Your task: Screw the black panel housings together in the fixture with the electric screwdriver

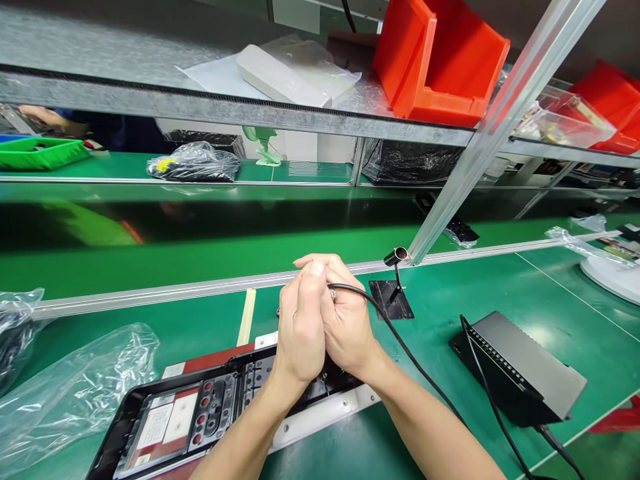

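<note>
My left hand and my right hand are closed and pressed together above a black plastic housing. From the top of my right hand runs a black cord, with a small metallic bit showing at its end. The corded tool it belongs to is almost wholly hidden in my grip, and what my left fingers close on is out of sight. The housing lies open side up, showing buttons and a clear window, in a reddish-brown fixture with white side blocks. My hands and forearms cover its right part.
A black stand with a metal ring is right of my hands. Farther right sits a black box with cables. Clear plastic bags lie left. A metal shelf with a red bin hangs over the bench; a slanted post stands behind.
</note>
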Demonstrator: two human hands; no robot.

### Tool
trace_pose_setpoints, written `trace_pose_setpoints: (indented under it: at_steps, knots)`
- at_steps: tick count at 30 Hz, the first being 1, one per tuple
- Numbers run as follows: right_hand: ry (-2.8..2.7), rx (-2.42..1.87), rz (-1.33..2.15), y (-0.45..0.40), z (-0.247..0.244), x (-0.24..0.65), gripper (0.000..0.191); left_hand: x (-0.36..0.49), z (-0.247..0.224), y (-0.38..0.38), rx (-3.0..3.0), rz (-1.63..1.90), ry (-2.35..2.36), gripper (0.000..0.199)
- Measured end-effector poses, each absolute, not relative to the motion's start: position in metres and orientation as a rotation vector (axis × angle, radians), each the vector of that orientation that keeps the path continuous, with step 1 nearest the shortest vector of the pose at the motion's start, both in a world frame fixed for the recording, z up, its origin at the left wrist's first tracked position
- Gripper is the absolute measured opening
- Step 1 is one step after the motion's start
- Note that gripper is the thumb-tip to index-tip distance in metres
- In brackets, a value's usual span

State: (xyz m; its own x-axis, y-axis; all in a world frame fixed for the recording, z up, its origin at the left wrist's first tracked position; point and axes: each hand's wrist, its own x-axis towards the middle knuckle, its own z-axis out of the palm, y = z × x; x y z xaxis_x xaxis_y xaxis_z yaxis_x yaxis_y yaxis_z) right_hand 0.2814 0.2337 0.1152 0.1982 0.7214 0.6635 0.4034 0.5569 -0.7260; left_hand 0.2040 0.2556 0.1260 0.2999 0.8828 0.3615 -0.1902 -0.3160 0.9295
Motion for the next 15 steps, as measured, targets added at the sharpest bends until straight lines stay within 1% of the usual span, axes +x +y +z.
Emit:
trace_pose_setpoints:
  at_steps: [15]
  knots:
    - [-1.419, -1.097, 0.299, 0.2337, 0.1157, 0.2818, 0.028, 0.2055, 0.1276, 0.2547, 1.492, 1.293, 0.625, 0.046]
